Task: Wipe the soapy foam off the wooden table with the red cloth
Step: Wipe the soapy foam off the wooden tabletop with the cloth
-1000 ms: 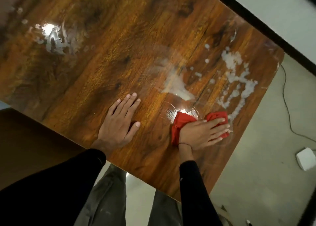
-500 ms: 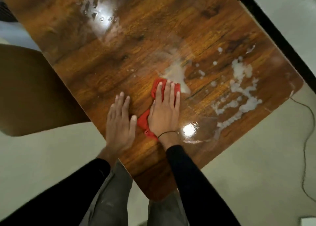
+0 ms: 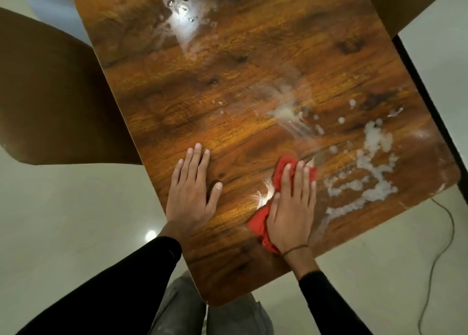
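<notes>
Your right hand [image 3: 291,208] presses the red cloth [image 3: 260,223] flat on the table [image 3: 253,68], fingers [image 3: 300,175] straight, covering most of the cloth. Your left hand [image 3: 191,195] rests beside it, fingers released and flat. Foam [image 3: 374,142] lies just right of the cloth; a blurred wet smear [image 3: 291,116] lies farther up the table.

Both hands lie flat on the near part of the worktop [image 3: 253,86], the left hand [image 3: 190,192] to the left of the right hand [image 3: 291,208] and apart from it. The cloth [image 3: 260,223] lies under the right hand. Foam [image 3: 364,172] sits right of the cloth near the worktop's right edge, with more foam at the far end. A chair [image 3: 58,101] stands left of the worktop. A cable [image 3: 440,253] lies on the floor [image 3: 76,220] to the right.
</notes>
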{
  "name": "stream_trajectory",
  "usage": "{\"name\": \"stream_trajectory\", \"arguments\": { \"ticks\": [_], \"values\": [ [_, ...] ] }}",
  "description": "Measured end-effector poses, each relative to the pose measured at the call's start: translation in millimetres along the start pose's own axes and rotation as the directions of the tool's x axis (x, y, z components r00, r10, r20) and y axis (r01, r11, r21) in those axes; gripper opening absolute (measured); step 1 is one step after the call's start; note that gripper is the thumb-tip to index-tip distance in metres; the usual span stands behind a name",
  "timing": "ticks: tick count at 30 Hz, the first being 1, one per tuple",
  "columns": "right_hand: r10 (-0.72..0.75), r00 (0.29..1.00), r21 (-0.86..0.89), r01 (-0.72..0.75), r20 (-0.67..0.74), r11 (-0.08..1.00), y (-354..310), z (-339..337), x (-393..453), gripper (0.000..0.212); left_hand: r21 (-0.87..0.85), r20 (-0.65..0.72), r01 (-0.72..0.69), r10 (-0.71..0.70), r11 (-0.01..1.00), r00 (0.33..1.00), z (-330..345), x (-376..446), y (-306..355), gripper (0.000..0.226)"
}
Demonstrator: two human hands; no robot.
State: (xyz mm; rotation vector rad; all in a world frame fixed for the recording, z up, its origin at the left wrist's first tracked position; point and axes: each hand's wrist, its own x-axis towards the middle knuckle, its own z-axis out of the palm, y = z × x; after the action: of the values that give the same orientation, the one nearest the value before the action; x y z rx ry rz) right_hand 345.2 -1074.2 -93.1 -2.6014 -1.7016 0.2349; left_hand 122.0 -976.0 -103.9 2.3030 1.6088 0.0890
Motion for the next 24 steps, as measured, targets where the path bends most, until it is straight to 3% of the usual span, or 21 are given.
{"name": "stream_trajectory", "arguments": {
  "ticks": [2,5,7,12,17,24],
  "values": [
    [-0.145,0.988,-0.011,0.146,0.053,0.989,-12,2,-13,0.076,-0.001,-0.003,-0.006,0.006,1.000,1.000,3,1,-2,0.079],
    [-0.411,0.906,0.031,0.410,0.100,0.912,-24,2,-3,0.073,-0.001,-0.015,-0.017,0.017,1.000,1.000,8,0,-4,0.077],
    [-0.497,0.862,0.040,0.495,0.097,0.868,-34,-2,19,0.071,-0.005,-0.036,-0.034,0.033,0.999,0.999,10,0,-5,0.076],
    [-0.443,0.895,0.026,0.442,0.059,0.897,-57,-17,96,0.068,-0.011,-0.034,-0.036,0.036,0.999,0.999,9,-1,-6,0.079],
    [-0.384,0.923,0.022,0.384,0.009,0.923,-40,-24,154,0.066,-0.007,-0.031,-0.020,0.020,1.000,0.999,6,-1,-5,0.080],
    [-0.251,0.968,0.035,0.251,-0.011,0.967,12,-28,131,0.068,-0.007,-0.012,-0.002,0.002,1.000,1.000,-4,0,0,0.076]
  ]
}}
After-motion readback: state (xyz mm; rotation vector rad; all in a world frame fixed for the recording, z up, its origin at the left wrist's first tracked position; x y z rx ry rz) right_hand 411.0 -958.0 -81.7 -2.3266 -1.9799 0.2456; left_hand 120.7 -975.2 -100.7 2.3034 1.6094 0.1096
